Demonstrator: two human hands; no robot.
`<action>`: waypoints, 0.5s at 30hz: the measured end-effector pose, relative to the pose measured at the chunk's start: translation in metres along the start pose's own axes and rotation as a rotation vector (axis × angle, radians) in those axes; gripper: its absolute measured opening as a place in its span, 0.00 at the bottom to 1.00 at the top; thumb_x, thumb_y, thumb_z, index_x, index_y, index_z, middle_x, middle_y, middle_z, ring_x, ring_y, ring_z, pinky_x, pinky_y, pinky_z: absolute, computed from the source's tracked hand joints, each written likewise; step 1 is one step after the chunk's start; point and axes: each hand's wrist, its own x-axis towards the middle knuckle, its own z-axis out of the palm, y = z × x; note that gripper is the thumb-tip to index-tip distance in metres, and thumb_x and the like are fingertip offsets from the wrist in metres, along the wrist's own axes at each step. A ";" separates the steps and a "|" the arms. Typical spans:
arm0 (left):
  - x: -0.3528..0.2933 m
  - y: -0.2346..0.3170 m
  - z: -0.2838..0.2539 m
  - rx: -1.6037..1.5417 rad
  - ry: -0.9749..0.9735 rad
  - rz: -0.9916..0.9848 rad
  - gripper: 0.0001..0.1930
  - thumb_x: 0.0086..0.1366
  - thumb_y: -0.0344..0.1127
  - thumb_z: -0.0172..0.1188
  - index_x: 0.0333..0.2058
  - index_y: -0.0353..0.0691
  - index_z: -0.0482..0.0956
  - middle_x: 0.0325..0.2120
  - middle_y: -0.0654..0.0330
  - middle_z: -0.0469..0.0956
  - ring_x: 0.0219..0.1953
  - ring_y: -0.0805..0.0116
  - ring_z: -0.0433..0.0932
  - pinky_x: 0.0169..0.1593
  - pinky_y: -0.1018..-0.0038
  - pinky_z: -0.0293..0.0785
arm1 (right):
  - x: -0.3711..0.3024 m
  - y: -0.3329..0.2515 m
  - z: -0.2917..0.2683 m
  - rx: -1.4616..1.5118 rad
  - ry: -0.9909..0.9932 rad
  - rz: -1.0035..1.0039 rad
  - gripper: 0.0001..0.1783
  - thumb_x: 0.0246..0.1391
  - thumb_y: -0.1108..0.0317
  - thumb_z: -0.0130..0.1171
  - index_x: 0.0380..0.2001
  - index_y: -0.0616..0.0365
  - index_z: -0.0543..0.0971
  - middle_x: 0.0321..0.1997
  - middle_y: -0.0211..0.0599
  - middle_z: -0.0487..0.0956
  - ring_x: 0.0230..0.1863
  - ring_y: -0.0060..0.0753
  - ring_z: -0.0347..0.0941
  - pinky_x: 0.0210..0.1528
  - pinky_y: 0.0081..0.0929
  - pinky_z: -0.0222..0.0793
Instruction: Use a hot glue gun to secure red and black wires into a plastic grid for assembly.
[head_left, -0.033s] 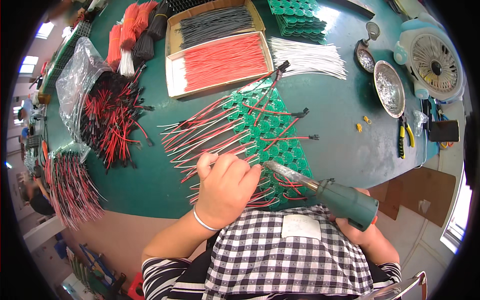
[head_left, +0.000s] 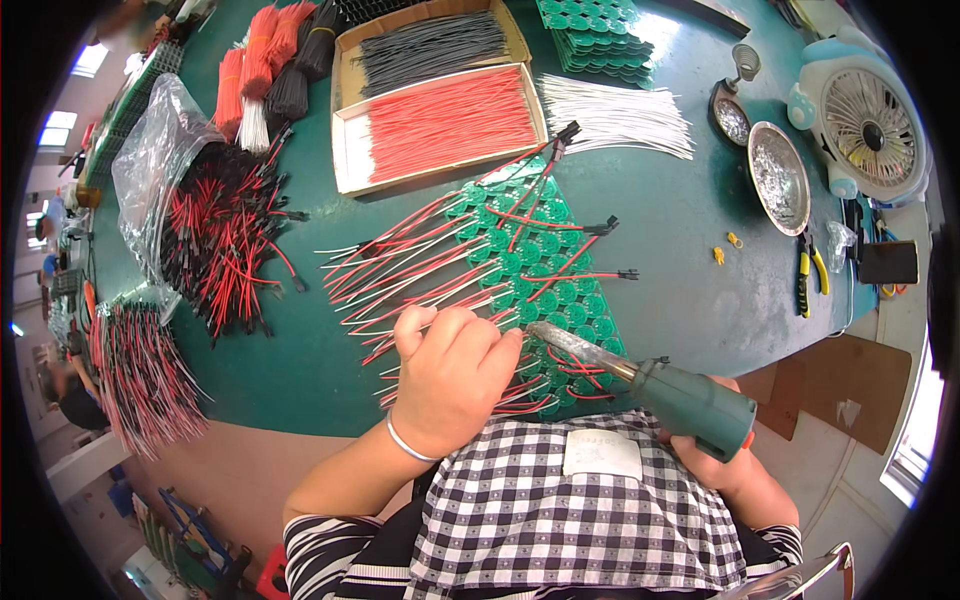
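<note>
A panel of green round circuit boards (head_left: 535, 240) lies in front of me, with red and white wires (head_left: 410, 265) running off its left side. Several red-and-black leads with black plugs (head_left: 605, 226) stick out on its right. My left hand (head_left: 450, 370) is closed in a pinch over the panel's left edge; its fingertips hide what they hold. In my right hand (head_left: 712, 450) is a soldering iron (head_left: 690, 405) with a thick green handle. The iron's tip meets the panel right beside my left fingertips. Most of the right fingers are behind the handle.
Boxes of red wires (head_left: 450, 125) and grey wires (head_left: 435, 50) stand at the back, beside white wires (head_left: 615, 115). Leads spill from a plastic bag (head_left: 165, 150) at left. On the right are a metal bowl (head_left: 778, 180), cutters (head_left: 805, 280) and a fan (head_left: 868, 130).
</note>
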 end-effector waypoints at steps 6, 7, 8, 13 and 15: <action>0.000 0.001 0.000 -0.007 -0.013 -0.013 0.11 0.46 0.28 0.67 0.32 0.44 0.83 0.25 0.69 0.71 0.33 0.70 0.72 0.46 0.63 0.57 | -0.003 -0.004 -0.001 -0.003 -0.012 0.048 0.20 0.38 0.73 0.66 0.40 0.54 0.83 0.48 0.37 0.80 0.51 0.45 0.73 0.52 0.38 0.70; 0.001 0.001 0.001 -0.008 -0.014 -0.011 0.11 0.46 0.28 0.67 0.32 0.44 0.83 0.25 0.69 0.71 0.33 0.69 0.72 0.46 0.63 0.57 | -0.003 -0.003 -0.001 -0.001 -0.003 0.044 0.20 0.38 0.73 0.66 0.40 0.54 0.83 0.48 0.38 0.80 0.50 0.45 0.73 0.52 0.38 0.70; 0.002 0.001 0.001 -0.011 -0.014 -0.010 0.11 0.46 0.28 0.67 0.32 0.44 0.83 0.25 0.69 0.71 0.33 0.69 0.72 0.46 0.63 0.57 | -0.003 -0.003 -0.001 0.001 0.005 0.039 0.20 0.38 0.73 0.66 0.40 0.54 0.83 0.47 0.38 0.80 0.50 0.45 0.73 0.51 0.38 0.71; 0.002 0.000 0.005 0.003 -0.017 -0.002 0.10 0.47 0.30 0.66 0.32 0.44 0.82 0.26 0.68 0.71 0.34 0.68 0.72 0.46 0.63 0.57 | -0.009 0.010 0.000 0.224 0.121 0.142 0.16 0.47 0.70 0.61 0.42 0.59 0.80 0.40 0.39 0.81 0.40 0.40 0.75 0.43 0.33 0.70; -0.002 0.001 0.003 -0.005 -0.043 -0.002 0.09 0.49 0.31 0.65 0.32 0.44 0.81 0.26 0.68 0.71 0.34 0.68 0.72 0.46 0.62 0.58 | -0.017 0.009 0.007 0.432 0.272 0.257 0.17 0.55 0.65 0.56 0.45 0.63 0.77 0.33 0.36 0.80 0.30 0.29 0.74 0.34 0.25 0.69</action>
